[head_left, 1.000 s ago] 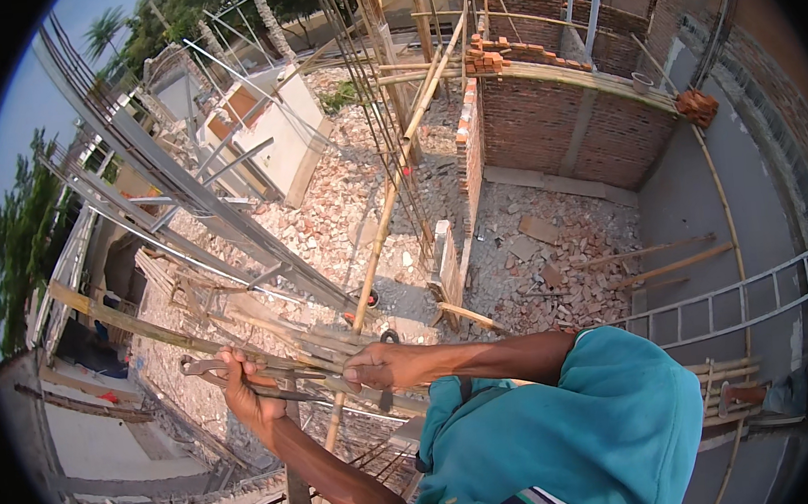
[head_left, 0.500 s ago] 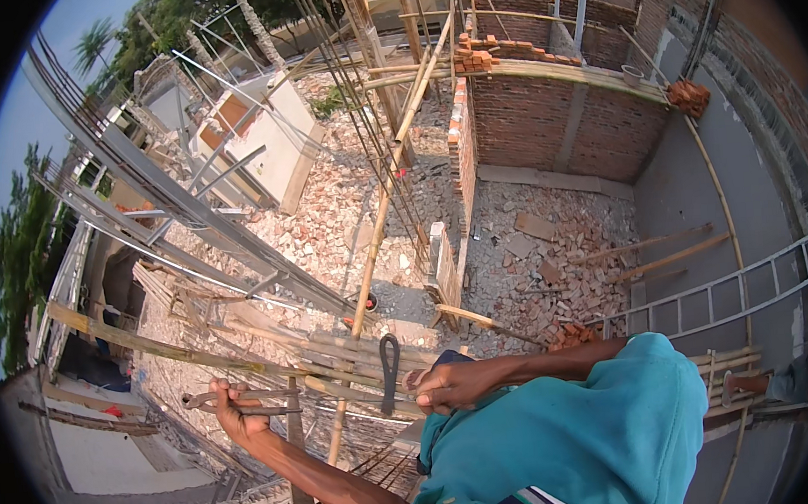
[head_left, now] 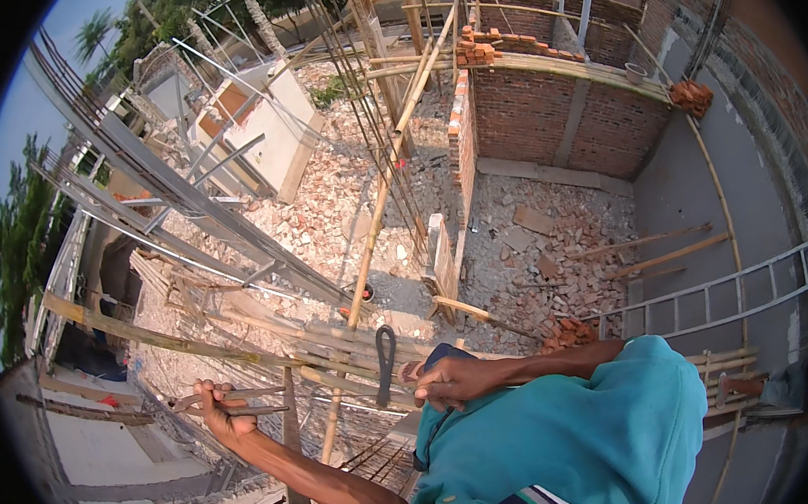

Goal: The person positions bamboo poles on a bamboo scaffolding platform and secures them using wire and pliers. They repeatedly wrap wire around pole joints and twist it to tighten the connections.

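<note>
My left hand (head_left: 220,413) is stretched out to the left, its fingers wrapped around a pair of rusty metal pincers (head_left: 255,393). The jaws point left and the two handles stick out to the right. Close to my waist, my right hand (head_left: 446,383) is closed, with its fingers curled in. Something reddish brown (head_left: 410,370) shows beside its fingertips; whether the hand grips it is hidden. Just left of that hand stands a black looped strap (head_left: 386,364). My turquoise shirt (head_left: 548,429) covers the lower middle.
Bamboo poles (head_left: 157,337) cross below my hands, and an upright bamboo pole (head_left: 371,245) rises ahead. Steel bars (head_left: 370,104) stand beyond. Rubble (head_left: 308,226) lies far below. A ladder (head_left: 707,304) leans at right near another person's leg (head_left: 746,385). Brick walls (head_left: 530,117) stand behind.
My left hand, still around the pincers, has shifted slightly left and up. The fingers of my right hand have curled a little differently near my waist.
</note>
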Demonstrator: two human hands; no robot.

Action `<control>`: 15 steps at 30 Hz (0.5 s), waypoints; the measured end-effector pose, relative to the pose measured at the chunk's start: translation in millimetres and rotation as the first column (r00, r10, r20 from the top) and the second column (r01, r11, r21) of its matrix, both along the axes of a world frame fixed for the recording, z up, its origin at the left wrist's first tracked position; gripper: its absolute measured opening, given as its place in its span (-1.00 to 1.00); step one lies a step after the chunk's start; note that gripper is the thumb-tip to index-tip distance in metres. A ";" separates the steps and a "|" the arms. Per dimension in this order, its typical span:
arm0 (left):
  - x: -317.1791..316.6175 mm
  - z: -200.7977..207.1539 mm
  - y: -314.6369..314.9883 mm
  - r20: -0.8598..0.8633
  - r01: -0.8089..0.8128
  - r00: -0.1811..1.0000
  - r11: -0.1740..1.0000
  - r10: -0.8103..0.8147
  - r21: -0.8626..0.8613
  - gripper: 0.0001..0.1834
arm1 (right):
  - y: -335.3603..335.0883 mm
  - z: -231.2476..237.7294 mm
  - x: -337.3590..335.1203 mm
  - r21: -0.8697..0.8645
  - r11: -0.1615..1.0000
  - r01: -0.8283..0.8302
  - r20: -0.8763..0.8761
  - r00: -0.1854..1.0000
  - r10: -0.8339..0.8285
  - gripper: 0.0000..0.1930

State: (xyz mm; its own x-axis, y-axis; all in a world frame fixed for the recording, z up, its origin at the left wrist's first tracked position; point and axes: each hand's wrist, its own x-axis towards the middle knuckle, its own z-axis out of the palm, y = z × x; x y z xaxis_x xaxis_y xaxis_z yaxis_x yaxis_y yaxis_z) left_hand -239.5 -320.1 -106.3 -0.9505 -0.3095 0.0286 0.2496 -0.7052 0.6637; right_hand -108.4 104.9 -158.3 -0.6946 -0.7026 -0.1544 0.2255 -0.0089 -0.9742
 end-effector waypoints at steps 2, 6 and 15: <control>-2.0 0.8 -3.2 0.033 -0.023 0.999 0.997 0.021 0.071 -0.94 | 1.1 -0.5 -1.0 0.030 0.999 0.021 0.090 0.996 -0.024 -0.52; -4.7 2.8 -2.9 0.069 -0.097 0.993 0.995 0.099 -0.037 -0.76 | 6.9 -16.2 -7.5 0.090 0.995 0.039 0.245 0.968 -0.060 -0.51; -9.6 -7.3 7.7 0.037 -0.211 0.976 0.971 0.216 -0.107 -0.82 | -0.4 -33.1 -31.8 0.169 0.986 0.016 0.416 0.905 -0.086 -0.61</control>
